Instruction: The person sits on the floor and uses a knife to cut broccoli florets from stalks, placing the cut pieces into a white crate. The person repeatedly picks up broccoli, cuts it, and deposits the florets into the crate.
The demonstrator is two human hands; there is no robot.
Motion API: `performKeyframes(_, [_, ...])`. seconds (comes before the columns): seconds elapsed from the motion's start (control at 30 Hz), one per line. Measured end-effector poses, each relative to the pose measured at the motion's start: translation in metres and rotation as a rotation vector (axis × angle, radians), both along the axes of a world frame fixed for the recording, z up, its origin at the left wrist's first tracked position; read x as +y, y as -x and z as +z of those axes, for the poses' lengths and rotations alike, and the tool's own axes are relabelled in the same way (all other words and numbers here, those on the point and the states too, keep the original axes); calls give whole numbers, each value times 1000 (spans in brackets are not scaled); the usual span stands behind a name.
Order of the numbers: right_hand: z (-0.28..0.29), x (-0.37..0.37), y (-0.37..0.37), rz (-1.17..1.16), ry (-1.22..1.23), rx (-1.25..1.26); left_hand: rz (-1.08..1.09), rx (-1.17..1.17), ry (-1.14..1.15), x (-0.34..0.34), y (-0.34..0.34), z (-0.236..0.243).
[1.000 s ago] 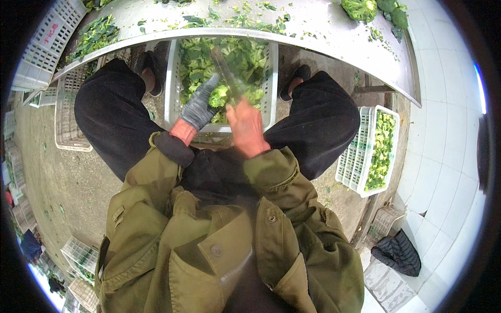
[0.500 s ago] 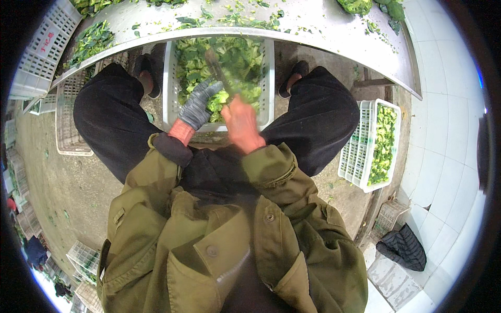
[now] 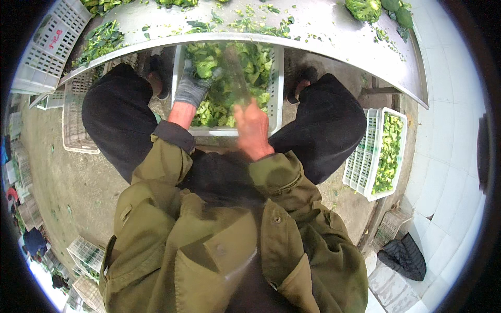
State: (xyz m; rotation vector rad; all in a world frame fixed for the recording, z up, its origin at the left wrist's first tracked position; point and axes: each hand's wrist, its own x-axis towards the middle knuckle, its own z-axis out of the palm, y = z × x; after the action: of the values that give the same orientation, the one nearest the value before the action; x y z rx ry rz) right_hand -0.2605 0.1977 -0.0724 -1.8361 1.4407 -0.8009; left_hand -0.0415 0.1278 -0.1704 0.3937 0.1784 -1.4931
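My left hand (image 3: 191,91), in a grey glove, grips a piece of broccoli (image 3: 206,67) above the left part of a white crate. My bare right hand (image 3: 252,128) is closed on a knife (image 3: 238,77), whose blade points away from me and is blurred by motion. The blade is to the right of the held broccoli and apart from it. Under both hands, between my knees, the white plastic crate (image 3: 277,91) is filled with cut green broccoli pieces (image 3: 219,113).
A metal table (image 3: 318,26) spans the far side, strewn with leaf scraps, with a broccoli head (image 3: 364,9) at its right. A second white crate (image 3: 369,151) of cut pieces stands right. An upright white crate (image 3: 49,47) leans far left. A black jacket (image 3: 403,255) lies lower right.
My left hand has moved away from me and left with the broccoli. The knife has come away from it, its blade now further right. The whole view has shifted slightly.
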Motion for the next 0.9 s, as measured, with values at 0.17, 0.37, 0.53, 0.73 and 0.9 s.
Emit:
performKeyframes(0.17, [3, -2, 1, -37, -20, -30, 93, -102, -296, 17, -1, -20])
performKeyframes(0.37, [17, -2, 0, -117, -33, -214, 101, -398, -308, 35, 5, 7])
performKeyframes(0.53, [16, -5, 4, -199, 36, -249, 224, -853, -176, 33, 12, 85])
performKeyframes(0.73, [12, -7, 5, -183, 198, -212, 245, -1335, 123, -21, 4, 181])
performKeyframes(0.9, [20, -8, 4, -372, -150, -412, 57, -1980, 221, -100, 4, 225])
